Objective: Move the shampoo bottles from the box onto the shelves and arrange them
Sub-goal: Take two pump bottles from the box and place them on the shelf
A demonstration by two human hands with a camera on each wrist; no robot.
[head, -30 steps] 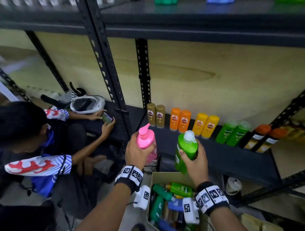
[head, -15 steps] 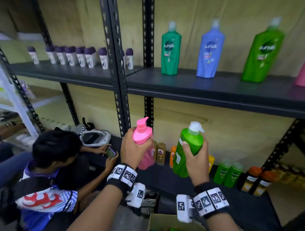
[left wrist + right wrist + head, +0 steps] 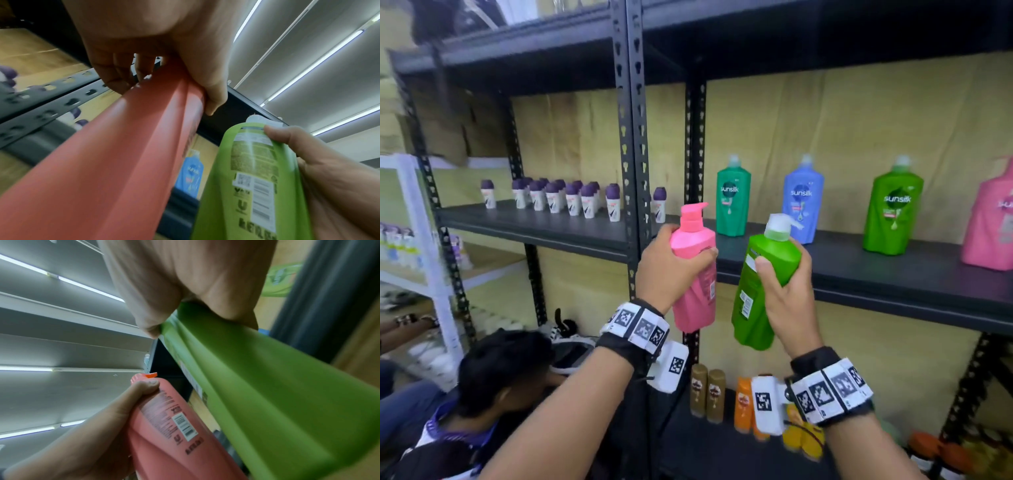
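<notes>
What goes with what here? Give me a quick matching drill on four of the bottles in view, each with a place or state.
Things:
1. pink pump bottle
2. light green pump bottle
3. blue bottle
4. gold bottles

Places or states:
a. standing on the middle shelf
b. held in the right hand
c. standing on the lower shelf
d. held in the left hand

Pairs: 1-d, 2-b, 3-a, 4-c

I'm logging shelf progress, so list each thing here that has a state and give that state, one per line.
pink pump bottle: held off the shelf, tilted, in the left hand
green pump bottle: held off the shelf, tilted, in the right hand
dark green Sunsilk bottle: upright on the middle shelf
blue Sunsilk bottle: upright, same shelf
light green Sunsilk bottle: upright, same shelf
purple-capped small bottles: upright, grouped
</notes>
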